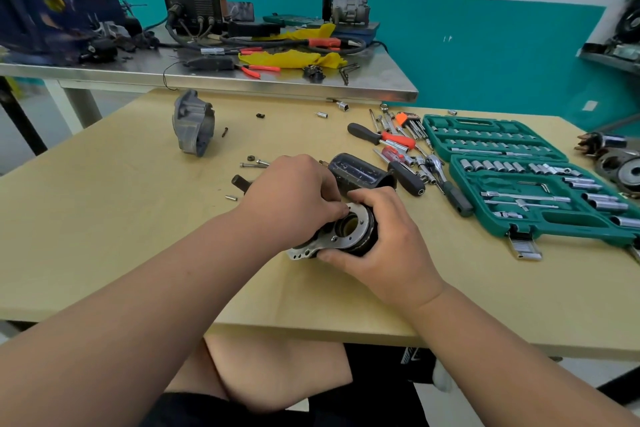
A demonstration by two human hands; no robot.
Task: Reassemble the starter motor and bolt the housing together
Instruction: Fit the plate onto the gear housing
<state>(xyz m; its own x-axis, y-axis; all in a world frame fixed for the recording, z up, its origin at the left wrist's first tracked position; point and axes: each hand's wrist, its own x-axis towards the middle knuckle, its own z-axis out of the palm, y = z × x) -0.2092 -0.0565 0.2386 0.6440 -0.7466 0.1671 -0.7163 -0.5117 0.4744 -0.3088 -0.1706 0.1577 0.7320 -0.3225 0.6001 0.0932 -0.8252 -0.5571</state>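
Silver flange plate (pixel 341 241) caps the black motor body (pixel 367 240), which sits tilted on the pale wooden worktop (pixel 104 218) near the middle, bore facing up toward the person. Right hand (pixel 384 239) grasps the motor body from the right, with fingers wrapped over its top and thumb under the plate's near edge. Left hand (pixel 294 194) reaches in from the left, fingers curled down onto the plate's far rim, fingertips pinching at the lip of the bore. Dark cylindrical casing (pixel 358 172) lies on its side just behind both hands. Grey cast nose housing (pixel 192 121) stands well apart, far left on the worktop. Loose bolts (pixel 254 163) lie just beyond the left hand. Green socket case (pixel 519 184) lies open at right, sockets seated in rows. Ratchet (pixel 446 184) and red-handled screwdrivers (pixel 391 142) lie between case and casing. Steel bench (pixel 242 81) behind carries yellow rags, cables and a dark machine
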